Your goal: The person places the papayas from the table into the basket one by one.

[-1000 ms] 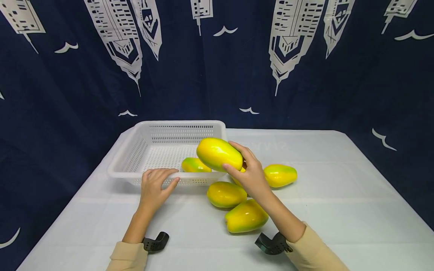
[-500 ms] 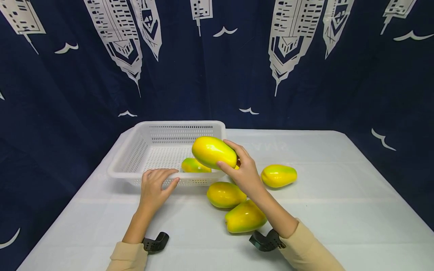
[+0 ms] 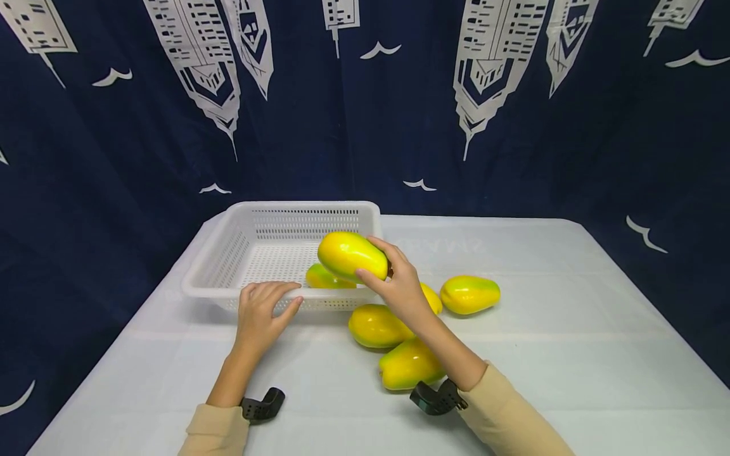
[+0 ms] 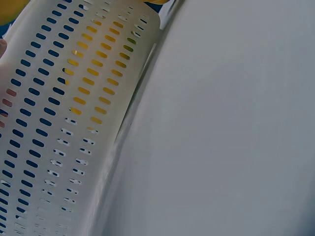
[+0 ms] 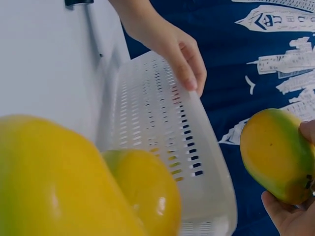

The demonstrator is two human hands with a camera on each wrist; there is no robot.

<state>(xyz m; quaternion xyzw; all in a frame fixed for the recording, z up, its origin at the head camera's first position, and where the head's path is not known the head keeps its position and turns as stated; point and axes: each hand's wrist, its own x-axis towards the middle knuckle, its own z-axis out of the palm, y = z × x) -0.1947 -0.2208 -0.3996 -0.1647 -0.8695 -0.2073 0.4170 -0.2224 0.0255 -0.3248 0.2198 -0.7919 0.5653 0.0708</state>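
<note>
My right hand (image 3: 402, 288) holds a yellow-green papaya (image 3: 350, 254) between thumb and fingers, above the front right part of a white perforated basket (image 3: 213, 294). In the right wrist view the held papaya (image 5: 273, 152) shows its dark stem end near the palm. One papaya (image 3: 322, 277) lies inside the basket, partly hidden by the front wall and the held fruit. My left hand (image 3: 262, 313) grips the basket's front rim, thumb outside and fingers over the edge. The left wrist view shows the slotted basket wall (image 4: 49, 88), with yellow fruit behind its holes.
Several more papayas lie on the white table (image 3: 308, 392) right of the basket: one papaya (image 3: 376, 326) near its corner, another papaya (image 3: 407, 365) closer, a papaya (image 3: 470, 295) farther right, and one partly behind my right hand. A dark blue printed curtain (image 3: 353, 126) hangs behind.
My right hand has moved left with the papaya, from the basket's right corner to over its inside. The left hand has stayed on the rim.
</note>
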